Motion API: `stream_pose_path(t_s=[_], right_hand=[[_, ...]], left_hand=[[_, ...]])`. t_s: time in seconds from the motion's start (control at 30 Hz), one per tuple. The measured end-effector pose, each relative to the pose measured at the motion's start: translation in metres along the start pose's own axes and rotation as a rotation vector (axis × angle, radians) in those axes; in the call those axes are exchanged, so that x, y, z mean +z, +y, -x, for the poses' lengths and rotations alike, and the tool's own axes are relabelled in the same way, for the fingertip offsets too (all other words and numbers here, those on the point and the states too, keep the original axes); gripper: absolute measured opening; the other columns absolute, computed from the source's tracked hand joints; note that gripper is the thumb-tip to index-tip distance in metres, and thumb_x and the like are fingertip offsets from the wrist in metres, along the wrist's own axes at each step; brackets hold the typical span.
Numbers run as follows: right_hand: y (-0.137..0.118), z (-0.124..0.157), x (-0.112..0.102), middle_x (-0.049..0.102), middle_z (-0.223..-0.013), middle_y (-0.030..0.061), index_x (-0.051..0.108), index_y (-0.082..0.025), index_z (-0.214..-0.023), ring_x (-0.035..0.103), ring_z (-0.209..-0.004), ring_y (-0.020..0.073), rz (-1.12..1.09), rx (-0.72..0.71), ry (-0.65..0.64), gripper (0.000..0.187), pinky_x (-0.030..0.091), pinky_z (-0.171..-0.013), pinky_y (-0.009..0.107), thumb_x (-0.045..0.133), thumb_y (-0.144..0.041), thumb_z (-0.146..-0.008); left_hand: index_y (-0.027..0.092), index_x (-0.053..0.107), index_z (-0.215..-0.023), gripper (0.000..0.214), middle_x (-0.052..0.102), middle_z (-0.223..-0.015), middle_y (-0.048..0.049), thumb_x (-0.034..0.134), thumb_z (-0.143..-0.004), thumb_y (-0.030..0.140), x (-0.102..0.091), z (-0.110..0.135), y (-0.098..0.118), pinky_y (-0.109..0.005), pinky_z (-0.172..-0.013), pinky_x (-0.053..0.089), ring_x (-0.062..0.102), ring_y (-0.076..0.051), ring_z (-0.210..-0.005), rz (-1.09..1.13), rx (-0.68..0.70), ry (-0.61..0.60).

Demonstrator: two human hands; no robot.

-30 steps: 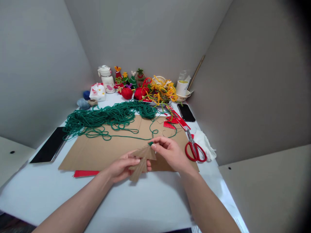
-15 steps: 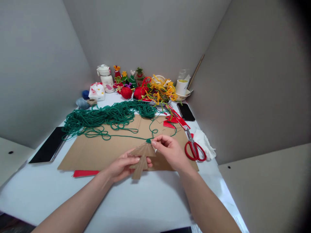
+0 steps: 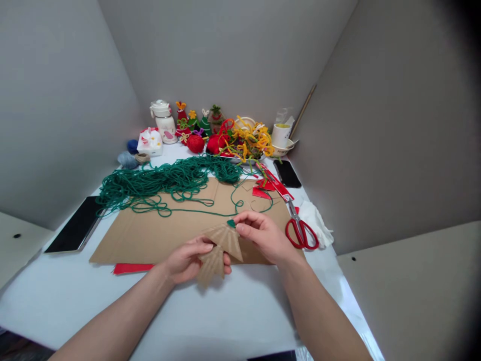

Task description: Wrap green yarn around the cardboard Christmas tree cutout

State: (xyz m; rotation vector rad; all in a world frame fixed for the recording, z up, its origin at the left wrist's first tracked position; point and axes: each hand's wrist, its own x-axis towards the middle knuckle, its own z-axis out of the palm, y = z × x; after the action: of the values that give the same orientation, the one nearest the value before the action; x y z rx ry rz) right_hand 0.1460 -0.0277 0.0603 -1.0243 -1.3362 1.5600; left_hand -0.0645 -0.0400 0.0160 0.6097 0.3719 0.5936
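A cardboard tree cutout is held up between my hands, its tip wrapped in green yarn. My left hand is closed on the middle of the cutout, thumb in front and fingertips showing behind its right edge. At the wrapped tip, my right hand pinches with thumb and forefinger; whether it grips the yarn, the cardboard or both is hard to make out. Beyond the hands, a large loose heap of green yarn trails strands over a flat cardboard sheet.
Red-handled scissors lie at the right beside crumpled white tissue. A tablet lies on the left, a phone at back right. Behind stand a white bottle, a red yarn ball, yellow yarn and a cup.
The cutout has turned in my hands, its lower part swinging left and its upper tier tilting down at the right. My right hand stays at the tip.
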Motion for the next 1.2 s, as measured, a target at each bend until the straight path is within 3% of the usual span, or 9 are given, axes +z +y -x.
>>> stream_pose_path(t_s=[0.17,0.37,0.53,0.67,0.83,1.2], right_hand=[[0.002,-0.001,-0.001,0.059,-0.081,-0.0002,0.067,-0.020,-0.089,0.051,-0.075,0.0110,0.005,-0.031,-0.041,0.017,0.038,-0.072,0.024,0.068,-0.031,-0.076],[0.001,0.001,-0.002,0.055,-0.076,-0.0009,0.067,-0.022,-0.100,0.048,-0.068,0.0098,0.019,-0.061,-0.110,0.023,0.038,-0.065,0.023,0.066,-0.030,-0.078],[0.001,0.002,-0.001,0.059,-0.094,0.0024,0.065,-0.025,-0.104,0.053,-0.087,0.0139,0.040,-0.098,-0.126,0.026,0.042,-0.079,0.027,0.067,-0.029,-0.078],[0.000,0.000,-0.003,0.057,-0.106,0.0045,0.063,-0.026,-0.105,0.051,-0.099,0.0174,0.092,-0.219,-0.121,0.028,0.039,-0.089,0.032,0.067,-0.031,-0.077],[-0.004,0.000,-0.006,0.055,-0.103,0.0060,0.063,-0.024,-0.098,0.050,-0.103,0.0199,0.174,-0.424,-0.144,0.021,0.037,-0.093,0.037,0.066,-0.030,-0.079],[-0.009,0.005,-0.010,0.055,-0.095,0.0060,0.063,-0.022,-0.093,0.052,-0.095,0.0188,0.359,-0.508,-0.210,0.011,0.039,-0.090,0.039,0.061,-0.022,-0.083]], left_hand=[[0.012,0.063,-0.100,0.022,0.072,-0.084,-0.0136,0.053,-0.084,0.023,-0.003,0.001,-0.002,-0.039,-0.075,0.050,0.069,-0.025,-0.076,0.043,-0.042,-0.008],[0.010,0.064,-0.099,0.022,0.073,-0.078,-0.0134,0.052,-0.084,0.022,-0.002,0.001,-0.002,-0.037,-0.071,0.051,0.070,-0.023,-0.068,0.061,-0.047,-0.040],[0.010,0.063,-0.100,0.023,0.073,-0.078,-0.0136,0.051,-0.084,0.021,-0.003,0.001,-0.003,-0.035,-0.069,0.052,0.070,-0.023,-0.067,0.086,-0.060,-0.064],[0.009,0.063,-0.101,0.023,0.073,-0.077,-0.0137,0.051,-0.084,0.020,-0.002,0.001,-0.002,-0.034,-0.067,0.052,0.070,-0.023,-0.066,0.086,-0.067,-0.052],[0.010,0.063,-0.099,0.022,0.073,-0.076,-0.0133,0.052,-0.083,0.022,-0.001,0.001,-0.002,-0.035,-0.066,0.053,0.070,-0.023,-0.065,0.085,-0.105,-0.057],[0.009,0.063,-0.099,0.023,0.072,-0.074,-0.0135,0.054,-0.082,0.022,-0.001,0.002,-0.002,-0.029,-0.055,0.054,0.070,-0.025,-0.067,0.112,-0.166,-0.124]])
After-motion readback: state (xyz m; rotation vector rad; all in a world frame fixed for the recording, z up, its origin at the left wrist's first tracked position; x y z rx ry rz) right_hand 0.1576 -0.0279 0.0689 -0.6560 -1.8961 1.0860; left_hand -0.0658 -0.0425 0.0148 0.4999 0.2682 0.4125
